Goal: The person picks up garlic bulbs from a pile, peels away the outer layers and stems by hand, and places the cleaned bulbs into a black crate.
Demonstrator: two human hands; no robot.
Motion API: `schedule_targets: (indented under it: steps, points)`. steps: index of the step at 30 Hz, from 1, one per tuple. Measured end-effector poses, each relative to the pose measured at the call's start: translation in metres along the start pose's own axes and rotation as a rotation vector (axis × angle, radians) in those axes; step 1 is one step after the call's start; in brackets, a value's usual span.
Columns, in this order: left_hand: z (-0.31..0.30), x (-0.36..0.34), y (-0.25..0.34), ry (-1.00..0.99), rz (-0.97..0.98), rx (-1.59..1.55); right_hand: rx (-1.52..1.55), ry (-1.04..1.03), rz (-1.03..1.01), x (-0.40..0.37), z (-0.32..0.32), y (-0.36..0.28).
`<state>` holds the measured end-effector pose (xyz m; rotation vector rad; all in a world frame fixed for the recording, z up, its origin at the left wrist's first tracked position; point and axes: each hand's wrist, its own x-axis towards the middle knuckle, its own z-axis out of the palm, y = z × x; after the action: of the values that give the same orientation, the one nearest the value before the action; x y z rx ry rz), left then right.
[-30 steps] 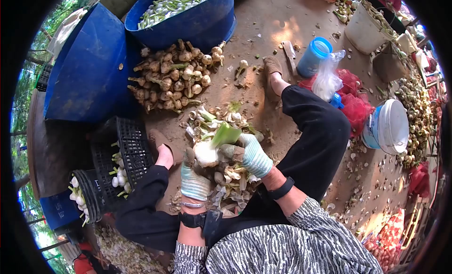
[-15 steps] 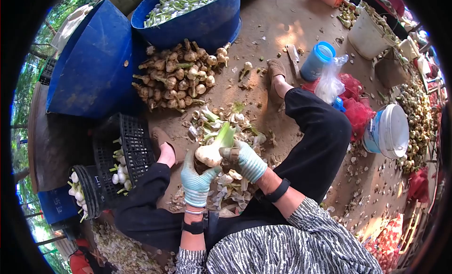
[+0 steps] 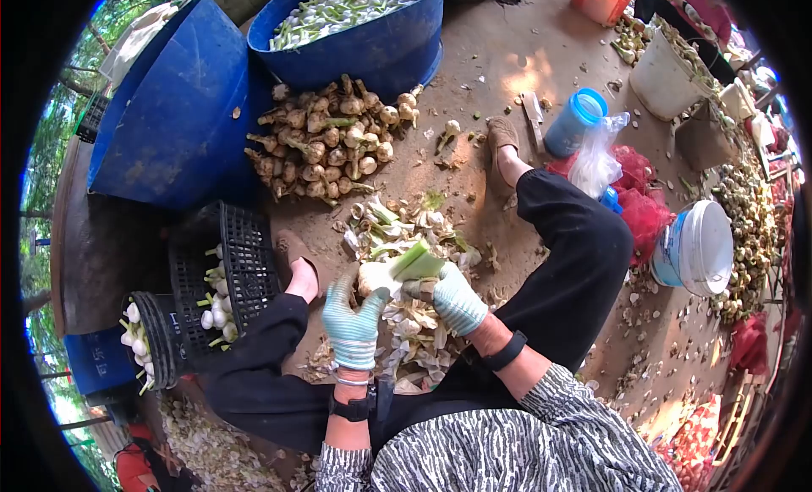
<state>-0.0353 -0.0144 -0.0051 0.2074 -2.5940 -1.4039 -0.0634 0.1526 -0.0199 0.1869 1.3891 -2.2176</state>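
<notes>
My left hand (image 3: 353, 318), in a striped glove with soiled fingertips, is closed around a pale garlic bulb (image 3: 372, 277). A short green stalk (image 3: 414, 261) points from the bulb up and to the right. My right hand (image 3: 458, 301), gloved the same way, has its fingers pinched together at the lower part of the stalk. What exactly lies between those fingers is partly hidden. Right below and behind both hands is a heap of garlic peelings (image 3: 414, 329) on the ground between my legs.
Untrimmed garlic (image 3: 326, 141) is piled ahead, beside a blue tub (image 3: 364, 60) of cleaned garlic. At left stand a black crate (image 3: 248, 255) and a black bucket (image 3: 161, 335) with white bulbs. A knife (image 3: 533, 120), a blue container (image 3: 577, 121) and a white bucket (image 3: 706, 247) are at right.
The garlic bulb has turned in my left hand, its stalk now leaning further right. My right fingers have moved slightly right and down along it. The whole view has shifted a little.
</notes>
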Motion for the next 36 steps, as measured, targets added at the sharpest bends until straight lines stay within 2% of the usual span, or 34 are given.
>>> schedule_targets:
  steps: [1, 3, 4, 5, 7, 8, 9, 11, 12, 13, 15, 17, 19, 21, 23, 24, 25, 26, 27, 29, 30, 31, 33, 34, 35, 36]
  points:
    - [-0.004, 0.002, -0.001, 0.005, -0.002, 0.000, -0.010, -0.037, -0.021, -0.001, 0.000, 0.001]
    - [-0.018, 0.013, -0.001, -0.185, -0.536, -0.857, -0.579, -0.192, -0.590, 0.001, -0.023, 0.020]
    - [-0.028, 0.020, 0.002, -0.361, -0.585, -1.096, 0.191, -0.109, 0.035, -0.016, -0.005, -0.010]
    - [-0.029, 0.023, -0.002, -0.356, -0.584, -1.101, 0.186, -0.112, 0.037, -0.016, -0.002, -0.014]
    - [-0.028, 0.028, -0.008, -0.301, -0.703, -1.063, 0.080, -0.211, 0.068, -0.015, 0.001, -0.018]
    - [-0.029, 0.030, -0.007, -0.315, -0.566, -0.861, 0.179, -0.202, 0.156, -0.015, 0.001, -0.023]
    - [-0.027, 0.031, -0.009, -0.315, -0.562, -0.864, 0.175, -0.202, 0.154, -0.013, 0.001, -0.020]
    - [-0.020, 0.030, -0.004, -0.361, -0.473, -0.685, 0.013, -0.205, 0.138, -0.012, 0.005, -0.013]
    - [-0.019, 0.025, 0.003, -0.381, -0.355, -0.393, -0.105, -0.206, 0.101, -0.014, 0.010, -0.012]
    - [-0.014, 0.025, 0.001, -0.349, -0.502, -0.489, -0.051, -0.185, 0.130, -0.015, 0.019, -0.013]
    - [-0.006, 0.028, -0.033, -0.284, -0.587, -0.641, -0.107, -0.212, 0.174, -0.013, 0.018, -0.022]
    - [-0.008, 0.026, -0.029, -0.259, -0.647, -1.188, -0.162, -0.086, 0.173, -0.001, -0.003, -0.018]
    - [-0.014, 0.027, -0.016, -0.151, -0.677, -1.400, -0.062, 0.060, 0.123, 0.003, -0.022, -0.002]
    - [-0.023, 0.029, -0.010, -0.101, -0.705, -1.447, -0.111, 0.013, 0.149, -0.001, -0.028, 0.001]
    - [-0.031, 0.032, -0.015, -0.200, -0.648, -1.672, -0.078, 0.006, 0.149, -0.005, -0.028, 0.004]
    - [-0.040, 0.036, -0.017, -0.142, -0.633, -1.642, -0.041, -0.001, 0.145, -0.006, -0.029, 0.004]
    - [-0.050, 0.041, -0.017, -0.084, -0.617, -1.610, -0.012, -0.080, 0.178, -0.020, -0.024, -0.023]
    - [-0.056, 0.044, -0.033, 0.035, -0.567, -1.671, 0.347, 0.029, 0.199, -0.034, -0.010, -0.040]
    - [-0.066, 0.048, -0.075, 0.123, -0.558, -1.565, 0.706, 0.140, 0.228, -0.047, 0.001, -0.047]
    - [-0.081, 0.057, -0.064, 0.209, -0.759, -1.658, 0.025, -0.155, 0.153, -0.066, -0.013, -0.054]
    - [-0.080, 0.056, -0.066, 0.155, -0.704, -1.635, -0.204, -0.403, 0.031, -0.061, -0.017, -0.061]
    - [-0.076, 0.056, -0.069, 0.147, -0.702, -1.639, -0.171, -0.454, 0.046, -0.047, -0.001, -0.058]
    - [-0.063, 0.054, -0.071, 0.038, -0.683, -1.579, -1.438, -0.158, -0.170, -0.027, 0.025, -0.049]
    - [-0.055, 0.051, -0.058, -0.039, -0.694, -1.502, -1.561, 0.030, -0.379, -0.016, 0.027, -0.029]
    - [-0.045, 0.048, -0.042, -0.064, -0.618, -1.367, -1.386, -0.023, -0.317, -0.011, 0.035, -0.029]
    - [-0.037, 0.043, -0.038, -0.103, -0.677, -1.328, -1.279, -0.021, -0.437, -0.005, 0.043, -0.024]
